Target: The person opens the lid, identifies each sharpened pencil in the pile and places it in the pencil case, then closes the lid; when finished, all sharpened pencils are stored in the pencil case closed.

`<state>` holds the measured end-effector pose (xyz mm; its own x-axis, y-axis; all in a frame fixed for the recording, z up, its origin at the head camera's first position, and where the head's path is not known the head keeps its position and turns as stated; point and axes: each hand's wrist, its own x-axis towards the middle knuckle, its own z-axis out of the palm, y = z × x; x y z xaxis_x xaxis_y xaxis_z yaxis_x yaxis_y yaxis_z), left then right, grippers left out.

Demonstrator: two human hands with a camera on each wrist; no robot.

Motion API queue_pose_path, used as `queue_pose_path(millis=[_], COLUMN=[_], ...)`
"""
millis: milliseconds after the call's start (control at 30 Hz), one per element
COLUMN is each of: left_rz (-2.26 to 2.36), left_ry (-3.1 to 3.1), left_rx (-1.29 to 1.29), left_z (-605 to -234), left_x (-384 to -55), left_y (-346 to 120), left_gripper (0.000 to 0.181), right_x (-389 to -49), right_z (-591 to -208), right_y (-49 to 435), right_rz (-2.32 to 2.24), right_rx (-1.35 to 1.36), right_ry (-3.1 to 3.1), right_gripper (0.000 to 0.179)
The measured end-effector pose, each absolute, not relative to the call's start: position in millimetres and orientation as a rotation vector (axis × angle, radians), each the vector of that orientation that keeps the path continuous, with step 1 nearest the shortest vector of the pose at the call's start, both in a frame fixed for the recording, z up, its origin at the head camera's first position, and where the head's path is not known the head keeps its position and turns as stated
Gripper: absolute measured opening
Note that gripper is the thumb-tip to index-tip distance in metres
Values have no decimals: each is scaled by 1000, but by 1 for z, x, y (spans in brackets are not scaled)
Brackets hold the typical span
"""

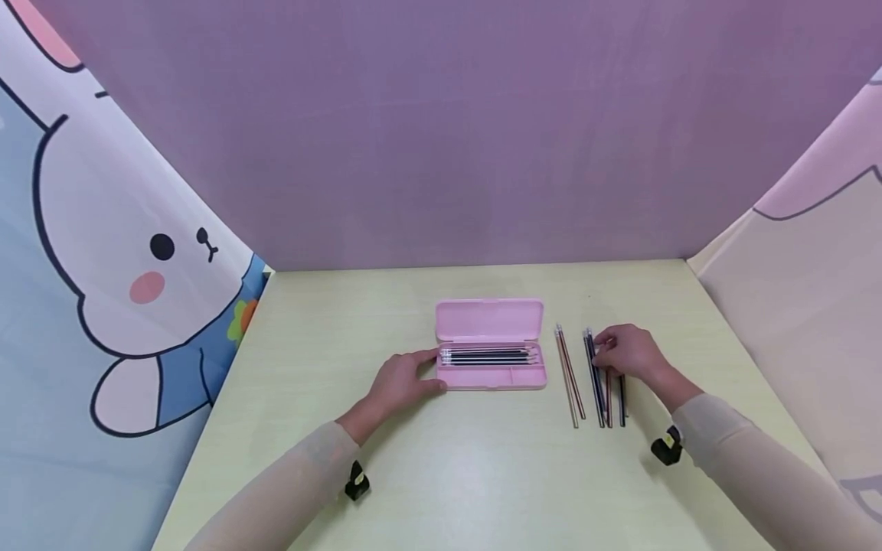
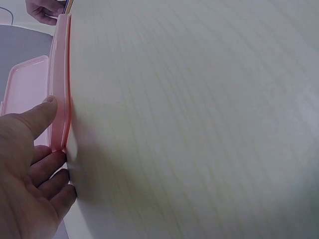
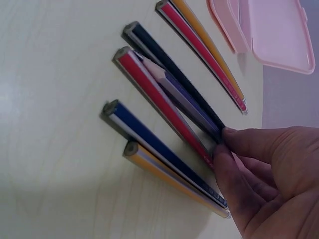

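A pink pencil case (image 1: 475, 377) lies open on the table, lid folded back, with several pencils (image 1: 489, 357) in its rear compartment. My left hand (image 1: 400, 383) grips its left front corner, the thumb (image 2: 42, 115) on the front wall and the fingers round the end. Right of the case, my right hand (image 1: 630, 352) pinches a purple sharpened pencil (image 3: 187, 102) near one end, its point toward the near side. Around it lie a dark pencil (image 3: 164, 62), a red one (image 3: 154, 99), a blue one (image 3: 159, 147) and a yellow one (image 3: 174, 174), all unsharpened at the near end.
Between the case and the right hand lie another red pencil (image 3: 199, 52) and another yellow pencil (image 3: 212, 47), side by side. The pale wooden table (image 1: 496, 467) meets a purple backdrop (image 1: 475, 138) behind, with printed cloth panels (image 1: 138, 306) at both sides.
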<state>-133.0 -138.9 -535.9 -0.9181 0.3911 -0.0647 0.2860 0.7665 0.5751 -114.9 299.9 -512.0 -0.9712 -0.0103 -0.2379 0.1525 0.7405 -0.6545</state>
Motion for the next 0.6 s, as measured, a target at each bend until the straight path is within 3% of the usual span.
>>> queue_pose_path(millis=[300,600], left_rz=[880,876], left_ry=[2778,2782], left_rx=[553,555], left_z=[-535,-536], left_x=[-132,-132], left_y=[-140,-140], left_gripper=[70,69], right_x=[-117,-116], right_z=[-509,-506], right_y=[296,290], right_rz=[-975,-896], right_rx=[143,158], right_ry=[2752,2771], right_gripper=[38,46])
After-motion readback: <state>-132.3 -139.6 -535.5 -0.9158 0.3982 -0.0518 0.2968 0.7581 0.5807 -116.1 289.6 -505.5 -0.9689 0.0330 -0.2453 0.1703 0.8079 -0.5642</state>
